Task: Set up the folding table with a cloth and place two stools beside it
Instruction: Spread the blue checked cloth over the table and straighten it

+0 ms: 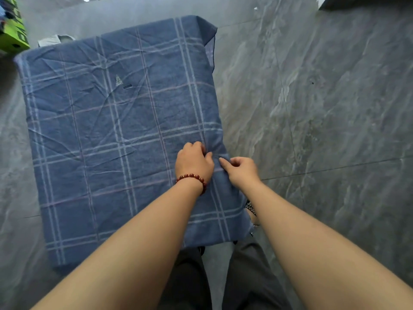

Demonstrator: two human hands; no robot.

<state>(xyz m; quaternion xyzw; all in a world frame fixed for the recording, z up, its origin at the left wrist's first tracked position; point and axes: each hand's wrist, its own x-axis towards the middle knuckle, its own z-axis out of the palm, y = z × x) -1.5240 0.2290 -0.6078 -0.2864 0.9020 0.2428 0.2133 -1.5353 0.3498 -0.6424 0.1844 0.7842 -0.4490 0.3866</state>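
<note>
Cloth (111, 130) lies spread over the surface, hanging past its edges. Left hand (193, 161) and right hand (241, 170), nearly touching, pinch the fabric at the right edge. Hazard: an uneven pull would drag it askew, baring the opposite side.

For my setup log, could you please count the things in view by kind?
cloth: 1
hands: 2, left hand and right hand
bead bracelet: 1
green box: 1
pale object behind the cloth, unclear what: 1
total: 6
</note>
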